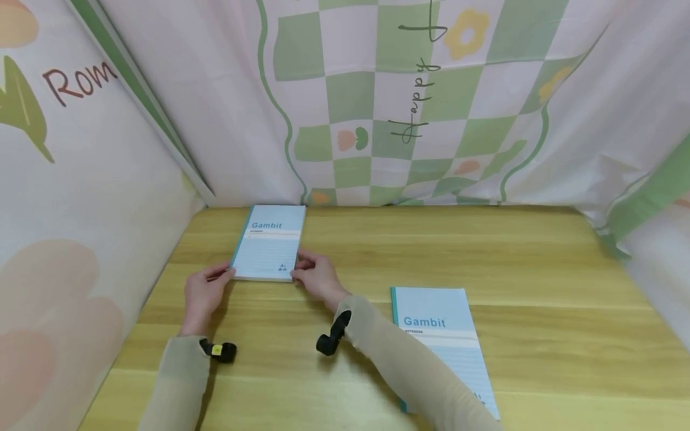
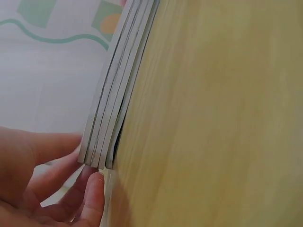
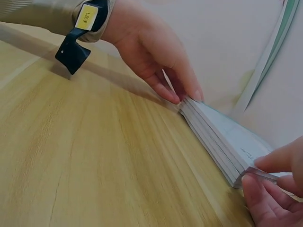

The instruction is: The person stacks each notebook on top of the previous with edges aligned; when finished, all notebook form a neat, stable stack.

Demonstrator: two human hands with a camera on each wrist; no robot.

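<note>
A stack of several light-blue "Gambit" notebooks [image 1: 269, 251] lies flat near the table's back left, against the curtain. My left hand [image 1: 203, 294] pinches its near left corner beside the dark-blue spine. At the near right corner, my right hand [image 1: 319, 276] grips the stack between thumb and fingers. The left wrist view shows the layered notebook edges [image 2: 118, 85] beside the left hand's fingers [image 2: 94, 194]. In the right wrist view, the right hand [image 3: 279, 184] has a finger over the top cover and another digit at the edge.
Another light-blue Gambit notebook [image 1: 431, 311] lies at the front right, partly under my right forearm [image 1: 409, 359]. The wooden table [image 1: 539, 269] is bordered by a printed curtain [image 1: 350, 90] behind and on both sides. Black camera straps [image 1: 223, 352] sit on my wrists.
</note>
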